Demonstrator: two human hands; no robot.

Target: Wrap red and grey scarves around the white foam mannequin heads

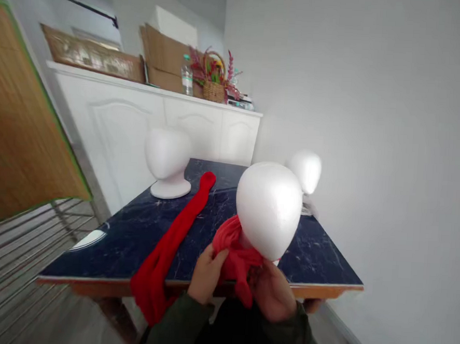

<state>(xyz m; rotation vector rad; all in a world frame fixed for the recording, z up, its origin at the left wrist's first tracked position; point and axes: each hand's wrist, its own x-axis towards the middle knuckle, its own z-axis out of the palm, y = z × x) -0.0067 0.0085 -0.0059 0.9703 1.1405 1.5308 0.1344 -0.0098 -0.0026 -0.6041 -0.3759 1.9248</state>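
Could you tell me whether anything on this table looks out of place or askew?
The red scarf trails slantwise across the table and droops over its near edge. The rest is bunched under the foam head, gripped by both the left hand and right hand.

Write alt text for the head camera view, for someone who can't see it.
Both hands, left hand and right hand, grip a red scarf bunched at the neck of a white foam head on a dark marble table. Two more foam heads stand behind.
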